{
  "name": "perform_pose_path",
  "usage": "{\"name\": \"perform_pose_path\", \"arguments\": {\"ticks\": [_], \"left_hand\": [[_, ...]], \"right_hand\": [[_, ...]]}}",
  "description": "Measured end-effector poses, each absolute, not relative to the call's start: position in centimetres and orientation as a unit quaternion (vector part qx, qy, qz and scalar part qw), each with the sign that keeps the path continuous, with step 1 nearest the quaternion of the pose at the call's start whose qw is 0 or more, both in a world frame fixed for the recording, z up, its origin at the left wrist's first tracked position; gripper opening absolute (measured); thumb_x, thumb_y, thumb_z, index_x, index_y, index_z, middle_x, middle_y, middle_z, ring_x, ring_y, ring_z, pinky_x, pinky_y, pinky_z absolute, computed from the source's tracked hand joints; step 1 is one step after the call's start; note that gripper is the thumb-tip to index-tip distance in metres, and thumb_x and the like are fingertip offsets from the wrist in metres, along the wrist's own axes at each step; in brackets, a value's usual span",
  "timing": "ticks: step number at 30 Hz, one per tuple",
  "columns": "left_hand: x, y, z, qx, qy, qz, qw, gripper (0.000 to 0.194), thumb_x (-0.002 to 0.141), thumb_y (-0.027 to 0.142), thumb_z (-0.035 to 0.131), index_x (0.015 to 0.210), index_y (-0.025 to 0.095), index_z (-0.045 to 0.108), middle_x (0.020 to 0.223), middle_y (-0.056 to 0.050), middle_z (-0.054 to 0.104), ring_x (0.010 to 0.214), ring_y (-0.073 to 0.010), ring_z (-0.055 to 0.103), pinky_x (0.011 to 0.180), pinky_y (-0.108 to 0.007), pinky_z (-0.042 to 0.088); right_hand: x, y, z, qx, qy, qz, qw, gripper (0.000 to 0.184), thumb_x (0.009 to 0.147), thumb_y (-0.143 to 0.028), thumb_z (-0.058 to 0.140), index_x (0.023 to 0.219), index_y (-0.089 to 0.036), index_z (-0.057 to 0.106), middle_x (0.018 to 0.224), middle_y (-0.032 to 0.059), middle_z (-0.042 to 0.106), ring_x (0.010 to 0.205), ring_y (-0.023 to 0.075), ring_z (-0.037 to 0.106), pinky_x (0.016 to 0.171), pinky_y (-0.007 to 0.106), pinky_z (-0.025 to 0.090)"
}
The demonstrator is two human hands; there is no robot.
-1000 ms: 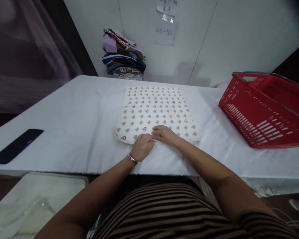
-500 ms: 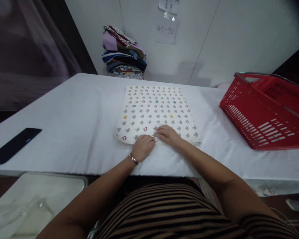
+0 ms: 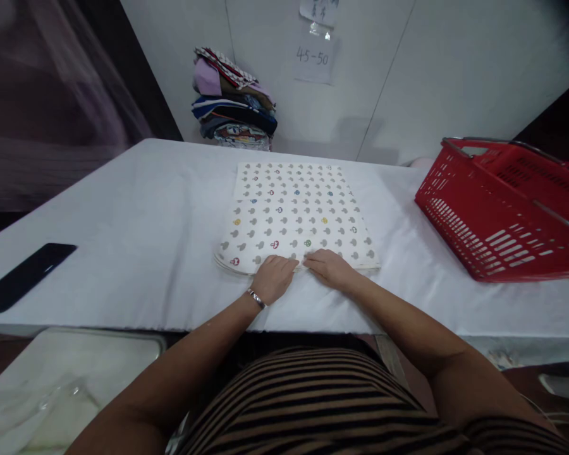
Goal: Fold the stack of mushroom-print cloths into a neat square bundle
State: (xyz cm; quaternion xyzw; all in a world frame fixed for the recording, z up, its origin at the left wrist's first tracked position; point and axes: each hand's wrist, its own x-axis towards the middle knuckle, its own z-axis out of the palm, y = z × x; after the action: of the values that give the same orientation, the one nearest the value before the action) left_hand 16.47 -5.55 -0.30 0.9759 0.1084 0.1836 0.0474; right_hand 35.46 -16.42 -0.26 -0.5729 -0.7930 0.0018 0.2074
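A folded white cloth point(image 3: 289, 208) printed with rows of grey mushrooms and a few coloured ones lies flat, its layers showing along the rounded near-left corner. My left hand point(image 3: 274, 278), with a bracelet at the wrist, has its fingers closed at the middle of the cloth's near edge. Just to the right, my right hand point(image 3: 329, 268) pinches the same edge, its fingertips close to those of the left. The thumbs are mostly hidden beneath the hands.
The cloth rests on a white-covered table point(image 3: 137, 221). To the right stands a red plastic basket point(image 3: 483, 215) with metal handles. A dark phone point(image 3: 26, 278) lies at left. Folded clothes point(image 3: 234, 101) are stacked beyond the far edge, and a white stool point(image 3: 90, 354) sits below the near-left edge.
My right hand has slid slightly right and toward me, onto the cloth's near edge, uncovering a green mushroom. My left hand stays nearly in place.
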Motion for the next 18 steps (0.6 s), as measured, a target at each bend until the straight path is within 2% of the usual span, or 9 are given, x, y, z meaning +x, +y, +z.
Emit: {"name": "perform_pose_path", "arguments": {"ticks": [2, 7, 12, 18], "left_hand": [[16.7, -5.7, 0.0, 0.979, 0.113, 0.168, 0.037, 0.024, 0.083, 0.016, 0.045, 0.103, 0.020, 0.057, 0.088, -0.007, 0.062, 0.086, -0.0214, 0.055, 0.078, -0.038, 0.040], [17.4, -5.6, 0.4, 0.981, 0.127, 0.143, 0.025, 0.017, 0.087, 0.023, 0.044, 0.087, 0.020, 0.061, 0.085, -0.006, 0.061, 0.084, -0.0211, 0.053, 0.072, -0.036, 0.040], [17.5, -5.0, 0.1, 0.977, 0.132, 0.163, 0.049, 0.015, 0.087, 0.023, 0.044, 0.091, 0.020, 0.059, 0.085, -0.005, 0.060, 0.082, -0.0203, 0.053, 0.071, -0.035, 0.041], [17.7, -5.0, 0.1, 0.973, 0.143, 0.173, 0.044, 0.009, 0.084, 0.018, 0.045, 0.088, 0.021, 0.053, 0.082, -0.004, 0.058, 0.077, -0.0187, 0.054, 0.069, -0.033, 0.041]], "right_hand": [[35.3, -16.3, -0.4, -0.579, -0.790, 0.005, 0.203, 0.026, 0.090, -0.017, 0.043, 0.110, -0.022, 0.058, 0.110, 0.0081, 0.061, 0.097, 0.0197, 0.053, 0.083, 0.037, 0.044], [35.7, -16.9, -0.1, -0.598, -0.780, -0.001, 0.185, 0.026, 0.091, -0.020, 0.041, 0.111, -0.022, 0.058, 0.109, 0.0070, 0.062, 0.096, 0.0197, 0.054, 0.082, 0.037, 0.045], [37.8, -19.3, 0.4, -0.631, -0.749, -0.021, 0.199, 0.028, 0.090, -0.020, 0.040, 0.114, -0.022, 0.054, 0.107, 0.0083, 0.062, 0.098, 0.0205, 0.054, 0.083, 0.038, 0.045], [38.6, -20.5, 0.3, -0.654, -0.735, -0.033, 0.179, 0.029, 0.085, -0.010, 0.038, 0.106, -0.021, 0.056, 0.107, 0.0069, 0.062, 0.098, 0.0210, 0.055, 0.081, 0.037, 0.045]]}}
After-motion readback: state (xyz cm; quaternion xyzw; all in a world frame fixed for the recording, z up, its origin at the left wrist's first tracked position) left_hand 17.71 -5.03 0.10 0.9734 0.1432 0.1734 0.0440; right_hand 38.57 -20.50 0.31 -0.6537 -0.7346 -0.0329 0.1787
